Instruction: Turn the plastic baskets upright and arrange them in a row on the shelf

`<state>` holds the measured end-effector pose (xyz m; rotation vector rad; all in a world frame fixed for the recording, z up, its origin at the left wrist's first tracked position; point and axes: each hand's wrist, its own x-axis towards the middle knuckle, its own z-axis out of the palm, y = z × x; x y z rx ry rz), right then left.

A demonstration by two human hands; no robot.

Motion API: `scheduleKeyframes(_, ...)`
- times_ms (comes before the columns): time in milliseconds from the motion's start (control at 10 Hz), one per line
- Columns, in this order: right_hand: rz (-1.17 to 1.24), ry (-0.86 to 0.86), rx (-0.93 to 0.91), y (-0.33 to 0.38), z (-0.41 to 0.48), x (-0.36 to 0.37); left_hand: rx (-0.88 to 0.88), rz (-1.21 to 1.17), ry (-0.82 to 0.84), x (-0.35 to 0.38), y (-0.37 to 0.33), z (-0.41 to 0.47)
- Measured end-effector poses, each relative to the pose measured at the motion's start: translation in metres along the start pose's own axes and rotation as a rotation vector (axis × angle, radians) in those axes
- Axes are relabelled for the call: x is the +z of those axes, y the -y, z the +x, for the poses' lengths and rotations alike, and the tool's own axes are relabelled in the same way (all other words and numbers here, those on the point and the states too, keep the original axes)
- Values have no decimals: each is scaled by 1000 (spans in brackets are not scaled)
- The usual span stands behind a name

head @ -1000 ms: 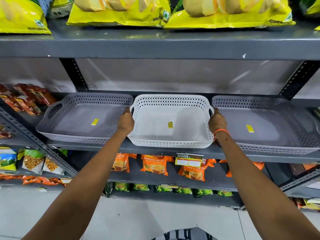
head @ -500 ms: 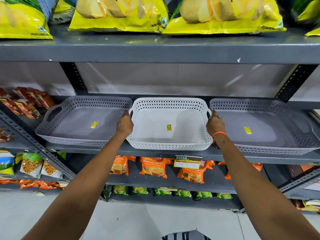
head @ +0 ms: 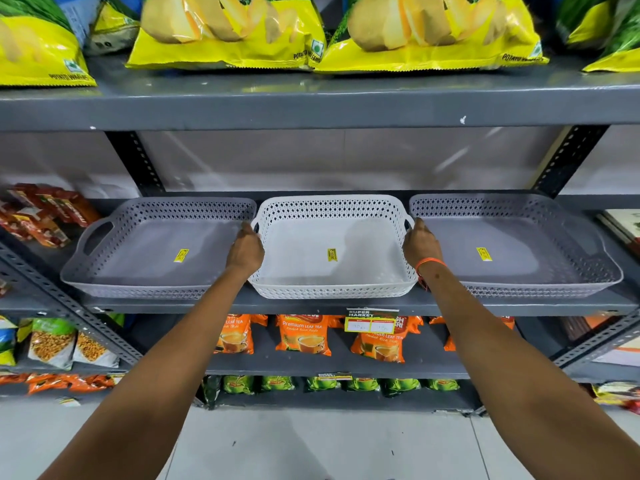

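Observation:
Three shallow perforated plastic baskets stand upright in a row on the grey middle shelf [head: 346, 304]. The white basket [head: 332, 292] is in the centre, between a grey basket [head: 138, 291] on the left and another grey basket [head: 540, 289] on the right. Each has a yellow sticker on its floor. My left hand [head: 245, 251] grips the white basket's left handle, and my right hand [head: 420, 244], with an orange band at the wrist, grips its right handle. The fingertips are hidden behind the handles.
Yellow crisp bags [head: 225, 32] lie on the shelf above. Red packets [head: 45, 213] sit left of the baskets. Orange tea packs [head: 303, 336] and a price tag [head: 371, 320] fill the shelf below, green packs [head: 277, 383] lower still. A slotted upright [head: 135, 164] stands behind the left basket.
The white basket has slid slightly further back on the shelf between the two grey ones, with both hands still on its handles. The view has tilted up a little.

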<state>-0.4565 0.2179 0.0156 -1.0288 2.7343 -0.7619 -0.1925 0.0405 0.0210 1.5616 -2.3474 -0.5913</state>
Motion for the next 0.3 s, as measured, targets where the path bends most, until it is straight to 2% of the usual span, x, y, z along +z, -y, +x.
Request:
scheduleKeyframes(200,-127,-31,0,5,-12,-7,15,302,99,-4,-19,-16)
scheduleKeyframes(300,-194,89,-60,14,-17,-26,202,266,145,-10,-59,-33)
